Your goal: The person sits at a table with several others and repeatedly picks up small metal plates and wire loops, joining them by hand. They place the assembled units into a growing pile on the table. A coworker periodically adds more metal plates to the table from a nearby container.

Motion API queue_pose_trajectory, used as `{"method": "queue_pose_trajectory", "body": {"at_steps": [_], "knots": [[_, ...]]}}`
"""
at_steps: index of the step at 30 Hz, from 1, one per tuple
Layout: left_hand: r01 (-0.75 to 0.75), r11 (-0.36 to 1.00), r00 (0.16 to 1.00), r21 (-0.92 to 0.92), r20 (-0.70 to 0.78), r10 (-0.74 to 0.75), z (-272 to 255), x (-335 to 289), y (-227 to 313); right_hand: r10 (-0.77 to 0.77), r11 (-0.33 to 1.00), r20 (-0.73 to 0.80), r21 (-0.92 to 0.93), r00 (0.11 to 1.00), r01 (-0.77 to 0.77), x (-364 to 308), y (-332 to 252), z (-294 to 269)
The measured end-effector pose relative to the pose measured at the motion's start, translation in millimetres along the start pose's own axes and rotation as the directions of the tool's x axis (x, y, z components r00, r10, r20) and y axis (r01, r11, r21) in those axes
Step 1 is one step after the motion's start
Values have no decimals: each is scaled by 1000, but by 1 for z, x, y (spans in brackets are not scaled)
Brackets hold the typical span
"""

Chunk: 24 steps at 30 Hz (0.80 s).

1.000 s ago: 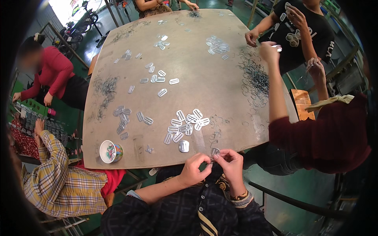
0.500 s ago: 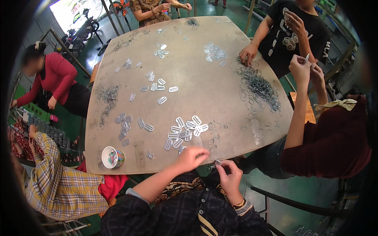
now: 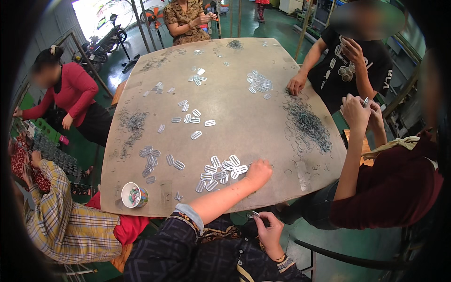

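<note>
Two hands: left [image 3: 259, 171] fingers curled on table [image 3: 244, 127] beside silver oval clips [image 3: 221, 170]; right [image 3: 268, 224] pinching one clip [image 3: 255, 214].

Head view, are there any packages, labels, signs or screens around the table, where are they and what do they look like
Printed cup: near the table's near-left edge, round, white rim, multicoloured printed wrap, small coloured bits inside.
Printed shirt: on the person at the far right of the table, black with white shapes.
No signs, screens or boxed packages show clearly.
</note>
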<state>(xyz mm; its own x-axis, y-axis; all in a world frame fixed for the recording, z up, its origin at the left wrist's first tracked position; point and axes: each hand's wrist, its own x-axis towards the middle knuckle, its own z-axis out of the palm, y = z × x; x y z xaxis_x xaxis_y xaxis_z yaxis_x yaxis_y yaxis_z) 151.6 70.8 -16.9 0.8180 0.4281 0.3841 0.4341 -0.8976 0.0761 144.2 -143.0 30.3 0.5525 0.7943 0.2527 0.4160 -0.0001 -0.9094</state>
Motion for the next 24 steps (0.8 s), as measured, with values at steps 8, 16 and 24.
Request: {"method": "queue_pose_trajectory", "body": {"at_steps": [8,16,24], "knots": [[109,956,982,-271,179,-61,-24,-24,-32,2,1000,49,19,999,-3,4,-15,2],[360,912,810,-198,551,-200,-134,-122,-48,-18,1000,64,25,998,16,2,-8,-2],[458,821,814,-341,533,-233,-110,-146,-65,-19,999,83,33,996,17,0,-4,-1]]}}
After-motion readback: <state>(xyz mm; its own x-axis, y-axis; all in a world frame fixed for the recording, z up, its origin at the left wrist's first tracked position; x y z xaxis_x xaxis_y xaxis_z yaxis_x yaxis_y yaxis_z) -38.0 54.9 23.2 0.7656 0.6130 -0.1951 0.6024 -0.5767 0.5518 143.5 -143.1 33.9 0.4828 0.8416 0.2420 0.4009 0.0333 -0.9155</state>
